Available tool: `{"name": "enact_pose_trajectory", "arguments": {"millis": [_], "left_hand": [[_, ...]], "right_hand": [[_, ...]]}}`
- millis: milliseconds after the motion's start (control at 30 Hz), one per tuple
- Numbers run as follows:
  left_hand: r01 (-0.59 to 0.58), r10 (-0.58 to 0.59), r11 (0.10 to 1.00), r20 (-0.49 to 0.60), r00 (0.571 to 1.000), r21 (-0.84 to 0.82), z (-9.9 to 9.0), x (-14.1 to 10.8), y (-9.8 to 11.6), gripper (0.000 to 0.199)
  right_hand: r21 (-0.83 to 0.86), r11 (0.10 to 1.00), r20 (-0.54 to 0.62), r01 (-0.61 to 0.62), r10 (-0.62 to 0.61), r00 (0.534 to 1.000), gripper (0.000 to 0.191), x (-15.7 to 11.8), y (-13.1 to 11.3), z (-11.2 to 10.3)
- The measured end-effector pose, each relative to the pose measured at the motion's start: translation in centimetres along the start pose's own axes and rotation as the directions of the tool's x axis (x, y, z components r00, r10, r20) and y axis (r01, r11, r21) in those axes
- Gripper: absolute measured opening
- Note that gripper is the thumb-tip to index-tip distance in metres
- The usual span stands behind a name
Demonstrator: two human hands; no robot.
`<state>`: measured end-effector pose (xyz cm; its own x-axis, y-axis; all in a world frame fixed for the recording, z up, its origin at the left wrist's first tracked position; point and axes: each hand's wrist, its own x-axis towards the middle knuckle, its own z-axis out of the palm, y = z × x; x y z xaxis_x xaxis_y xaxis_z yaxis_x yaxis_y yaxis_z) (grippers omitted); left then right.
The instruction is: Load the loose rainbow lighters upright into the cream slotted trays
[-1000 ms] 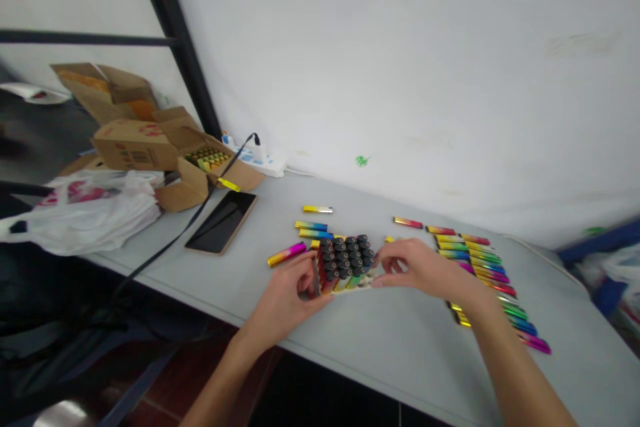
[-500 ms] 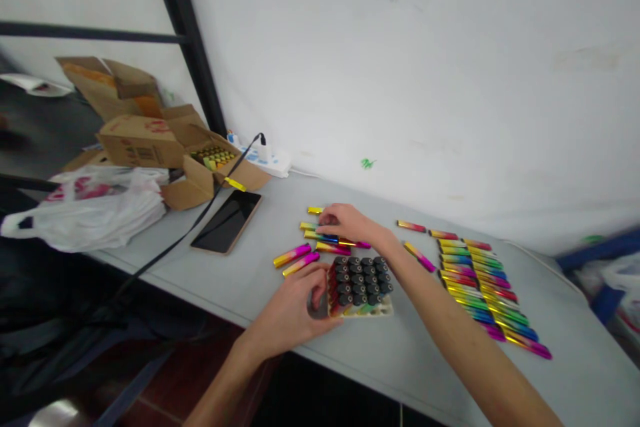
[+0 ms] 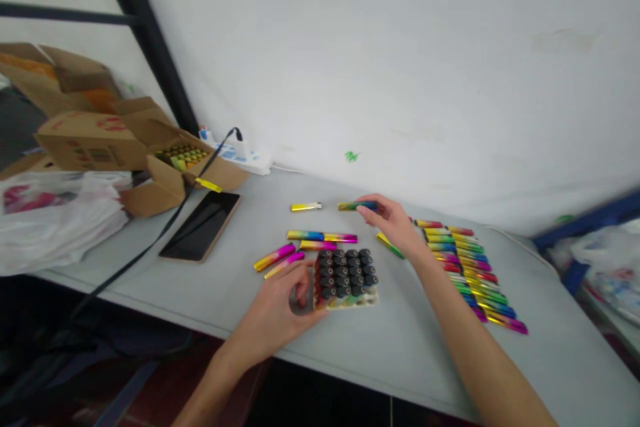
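Note:
A small tray of upright lighters with black caps (image 3: 346, 276) stands near the table's front edge. My left hand (image 3: 280, 310) rests against the tray's left side and holds it. Above the table, behind the tray, my right hand (image 3: 395, 227) pinches one rainbow-coloured lighter (image 3: 356, 205) by its end. Several loose lighters (image 3: 320, 237) lie just behind and left of the tray. A long row of lighters (image 3: 470, 270) lies side by side to the right of my right forearm.
A black phone (image 3: 200, 225) lies left of the lighters, with a black cable (image 3: 165, 230) across it. An open cardboard box (image 3: 165, 167) with yellow items and a white power strip (image 3: 240, 155) sit at the back left. White plastic bags (image 3: 55, 220) lie at the far left.
My right hand picked one lighter out of the loose group behind the tray and moved right with it, lifting it. My left hand stayed on the tray.

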<state>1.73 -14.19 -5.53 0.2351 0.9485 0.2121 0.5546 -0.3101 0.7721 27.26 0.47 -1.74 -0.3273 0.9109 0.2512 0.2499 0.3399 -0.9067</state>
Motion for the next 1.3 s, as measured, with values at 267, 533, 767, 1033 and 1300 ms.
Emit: {"name": "enact_pose_trajectory", "arguments": {"millis": [267,533,767,1033,1300], "left_hand": [[-0.038,0.05,0.994,-0.116,0.992,0.104,0.4,0.9,-0.8,0.043],[-0.027,0.047,0.985,-0.115,0.992,0.17,0.0,0.7,-0.2,0.048],[0.008,0.01,0.986,-0.107,0.994,0.165,0.0,0.8,-0.2,0.041],[0.064,-0.054,0.991,-0.091,0.994,0.115,0.0,0.6,-0.1,0.038],[0.054,-0.04,0.986,-0.093,0.995,0.156,-0.2,0.8,0.1,0.041]], "right_hand": [[0.569,0.811,-0.102,-0.134,0.231,0.968,0.041,-4.2,0.0,-1.5],[0.574,0.797,-0.025,-0.19,0.249,0.968,0.049,-4.8,0.1,0.5],[0.245,0.952,-0.278,-0.186,0.252,0.927,0.059,-5.3,0.8,1.6],[-0.027,0.983,-0.333,-0.181,0.162,0.929,0.04,-5.6,0.2,2.0],[-0.082,0.986,-0.31,-0.147,0.115,0.944,0.057,-5.7,-0.4,2.2]]}}
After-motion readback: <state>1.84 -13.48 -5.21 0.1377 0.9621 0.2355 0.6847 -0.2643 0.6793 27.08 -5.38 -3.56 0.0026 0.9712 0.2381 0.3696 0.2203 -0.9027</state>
